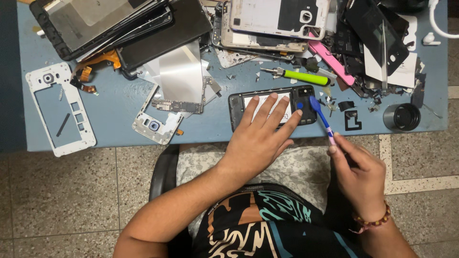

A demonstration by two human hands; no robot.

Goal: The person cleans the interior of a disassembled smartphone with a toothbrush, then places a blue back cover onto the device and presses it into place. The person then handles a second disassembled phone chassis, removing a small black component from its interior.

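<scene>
The left hand [260, 138] lies flat, fingers spread, on the opened phone [272, 109] at the near edge of the table [114, 102]. The right hand [358, 174] pinches a blue pry tool [321, 117], its tip touching the phone's camera end. A green screwdriver [296, 75] lies just beyond.

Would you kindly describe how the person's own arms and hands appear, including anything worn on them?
Both arms are bare, with no sleeves in view, and both hands are ungloved. The left hand wears nothing visible. The right hand has a beaded bracelet of brown and pale beads at the wrist.
</scene>
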